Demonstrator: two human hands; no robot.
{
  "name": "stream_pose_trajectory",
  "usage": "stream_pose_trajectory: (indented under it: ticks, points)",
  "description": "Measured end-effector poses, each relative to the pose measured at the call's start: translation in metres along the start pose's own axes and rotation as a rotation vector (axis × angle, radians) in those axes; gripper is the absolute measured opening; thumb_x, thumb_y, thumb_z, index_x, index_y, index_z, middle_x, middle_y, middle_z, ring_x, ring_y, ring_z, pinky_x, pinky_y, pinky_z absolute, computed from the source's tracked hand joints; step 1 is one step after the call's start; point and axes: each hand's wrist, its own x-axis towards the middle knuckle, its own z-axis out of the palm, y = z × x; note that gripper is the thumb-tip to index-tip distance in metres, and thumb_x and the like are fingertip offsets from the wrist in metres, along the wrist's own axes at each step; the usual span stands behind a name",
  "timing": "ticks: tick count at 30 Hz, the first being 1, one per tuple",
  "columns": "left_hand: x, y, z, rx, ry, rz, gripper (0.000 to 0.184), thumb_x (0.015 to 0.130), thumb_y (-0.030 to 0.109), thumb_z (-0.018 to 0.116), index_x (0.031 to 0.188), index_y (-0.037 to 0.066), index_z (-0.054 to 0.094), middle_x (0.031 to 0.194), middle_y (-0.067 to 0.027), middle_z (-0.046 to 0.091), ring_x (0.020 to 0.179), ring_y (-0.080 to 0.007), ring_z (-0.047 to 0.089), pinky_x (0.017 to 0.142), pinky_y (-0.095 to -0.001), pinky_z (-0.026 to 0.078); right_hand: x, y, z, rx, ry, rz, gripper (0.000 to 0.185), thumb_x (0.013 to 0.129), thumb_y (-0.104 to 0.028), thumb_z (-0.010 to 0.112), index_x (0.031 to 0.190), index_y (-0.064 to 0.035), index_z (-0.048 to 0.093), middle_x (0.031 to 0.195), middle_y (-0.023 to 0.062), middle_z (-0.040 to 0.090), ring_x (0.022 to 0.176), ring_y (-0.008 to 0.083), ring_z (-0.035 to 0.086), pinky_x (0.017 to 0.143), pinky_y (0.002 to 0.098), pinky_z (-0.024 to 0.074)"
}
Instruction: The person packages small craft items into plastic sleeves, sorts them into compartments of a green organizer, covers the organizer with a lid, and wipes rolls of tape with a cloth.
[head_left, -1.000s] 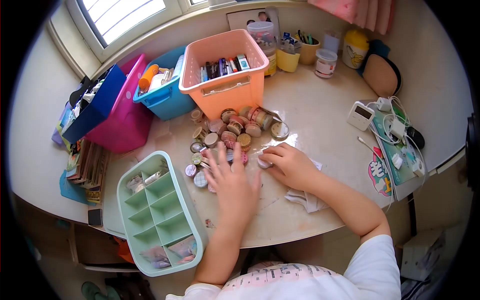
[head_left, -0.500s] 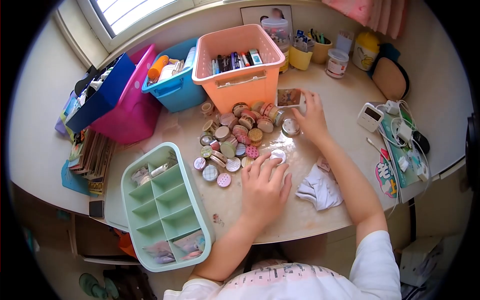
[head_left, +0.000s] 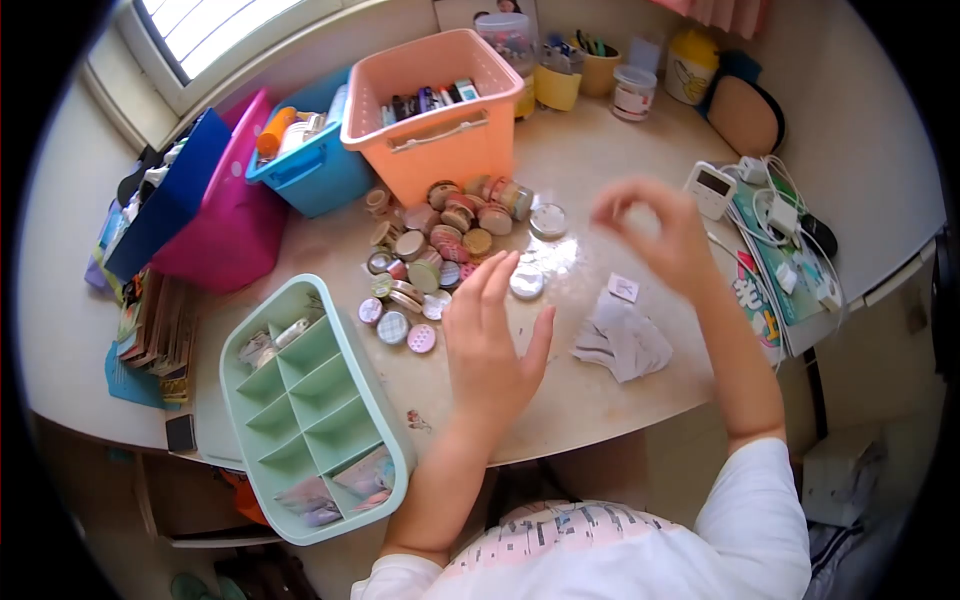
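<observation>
My left hand (head_left: pixel 490 345) is open, fingers stretched out and thumb apart, over the table at the right edge of a pile of washi tape rolls (head_left: pixel 422 339). Just right of its fingertips lies a pale round roll (head_left: pixel 526 282). Farther back is a silvery round tin or roll (head_left: pixel 548 221). My right hand (head_left: pixel 652 228) is raised over the table, curled and blurred; something whitish shows inside the curl, too smeared to name. Crumpled white paper (head_left: pixel 625 340), with a small card (head_left: pixel 623 288) at its top, lies below that hand.
A mint-green divided box (head_left: pixel 398 440) stands at left, small packets in some compartments. Behind the tapes are an orange basket (head_left: pixel 440 160) of pens, a blue basket (head_left: pixel 318 180) and a magenta bin (head_left: pixel 235 225). Cables and a white device (head_left: pixel 710 190) lie at right.
My right hand has come away from the orange basket towards me and curled. The picture card beside the basket is gone from its place. My left hand has lifted and turned slightly; the view has shifted.
</observation>
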Motion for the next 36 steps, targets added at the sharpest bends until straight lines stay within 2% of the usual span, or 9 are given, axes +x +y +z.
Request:
stream_pose_trajectory:
  ticks: [5, 9, 11, 14, 17, 25, 29, 32, 36]
  points:
    - [-0.012, 0.010, -0.027, -0.357, -0.275, -0.010, 0.053, 0.095, 0.014, 0.073, 0.144, 0.002, 0.058, 0.127, -0.0152, 0.072, 0.115, -0.0303, 0.068, 0.100, -0.0403, 0.049, -0.137, -0.031, 0.031, -0.085, -0.435, -0.196, 0.031, 0.083, -0.028, 0.088, 0.107, -0.0102, 0.080, 0.110, 0.0052, 0.077, 0.113, 0.0270, 0.069, 0.099, 0.0426, 0.0538]
    - [-0.044, 0.012, -0.040, -0.323, -0.528, -0.101, 0.071, 0.085, 0.024, 0.086, 0.146, 0.002, 0.057, 0.138, -0.0175, 0.066, 0.127, -0.0351, 0.063, 0.109, -0.0451, 0.046, -0.167, -0.037, 0.015, 0.116, -0.282, 0.118, 0.045, 0.083, -0.034, 0.088, 0.122, -0.0119, 0.079, 0.126, 0.0077, 0.075, 0.119, 0.0297, 0.065, 0.111, 0.0457, 0.0451]
    - [-0.059, 0.011, -0.046, -0.263, -0.590, -0.093, 0.081, 0.080, 0.028, 0.092, 0.148, 0.003, 0.055, 0.142, -0.0181, 0.063, 0.132, -0.0366, 0.060, 0.112, -0.0465, 0.045, -0.159, -0.035, 0.009, -0.285, -0.052, 0.146, 0.040, 0.086, -0.027, 0.087, 0.122, -0.0117, 0.078, 0.130, 0.0075, 0.073, 0.115, 0.0292, 0.066, 0.108, 0.0453, 0.0481]
    - [-0.072, 0.005, -0.050, -0.280, -0.570, -0.173, 0.097, 0.074, 0.033, 0.095, 0.153, 0.002, 0.048, 0.142, -0.0180, 0.061, 0.142, -0.0388, 0.050, 0.116, -0.0497, 0.040, -0.148, -0.018, 0.023, -0.618, -0.032, 0.154, 0.033, 0.088, -0.016, 0.083, 0.120, -0.0098, 0.078, 0.132, 0.0082, 0.071, 0.109, 0.0306, 0.065, 0.106, 0.0440, 0.0512]
    - [-0.076, 0.002, -0.049, -0.287, -0.573, -0.186, 0.106, 0.071, 0.034, 0.097, 0.157, 0.001, 0.043, 0.144, -0.0175, 0.061, 0.144, -0.0384, 0.048, 0.116, -0.0500, 0.040, -0.146, -0.009, 0.027, -0.180, -0.061, 0.465, 0.032, 0.088, -0.008, 0.080, 0.119, -0.0078, 0.077, 0.126, 0.0095, 0.073, 0.107, 0.0331, 0.064, 0.105, 0.0430, 0.0526]
    - [-0.078, 0.000, -0.049, -0.265, -0.562, -0.223, 0.109, 0.071, 0.028, 0.096, 0.160, 0.001, 0.038, 0.141, -0.0136, 0.063, 0.141, -0.0377, 0.050, 0.116, -0.0492, 0.040, -0.170, -0.065, 0.086, -0.350, -0.225, -0.016, 0.036, 0.086, -0.004, 0.073, 0.122, -0.0078, 0.076, 0.129, 0.0098, 0.075, 0.135, 0.0346, 0.061, 0.107, 0.0468, 0.0505]
    - [-0.074, -0.001, -0.050, -0.276, -0.603, -0.179, 0.110, 0.070, 0.030, 0.096, 0.159, 0.002, 0.039, 0.141, -0.0160, 0.061, 0.141, -0.0384, 0.051, 0.116, -0.0490, 0.040, -0.177, -0.062, 0.071, -0.223, -0.265, -0.016, 0.037, 0.085, -0.002, 0.071, 0.121, -0.0072, 0.076, 0.124, 0.0088, 0.077, 0.128, 0.0343, 0.063, 0.105, 0.0474, 0.0508]
    - [-0.077, -0.001, -0.048, -0.235, -0.563, -0.172, 0.112, 0.067, 0.030, 0.099, 0.158, 0.003, 0.041, 0.138, -0.0166, 0.062, 0.136, -0.0372, 0.054, 0.115, -0.0477, 0.042, -0.158, -0.044, 0.077, -0.498, -0.059, 0.103, 0.039, 0.085, 0.000, 0.067, 0.122, -0.0045, 0.075, 0.123, 0.0081, 0.078, 0.112, 0.0329, 0.062, 0.100, 0.0447, 0.0521]
    - [-0.077, 0.002, -0.049, -0.233, -0.545, -0.255, 0.114, 0.064, 0.030, 0.101, 0.159, 0.004, 0.042, 0.136, -0.0167, 0.063, 0.130, -0.0346, 0.059, 0.111, -0.0450, 0.046, -0.159, -0.061, 0.084, -0.397, -0.209, -0.048, 0.042, 0.082, 0.001, 0.069, 0.123, -0.0072, 0.077, 0.122, 0.0080, 0.078, 0.114, 0.0317, 0.063, 0.097, 0.0402, 0.0546]
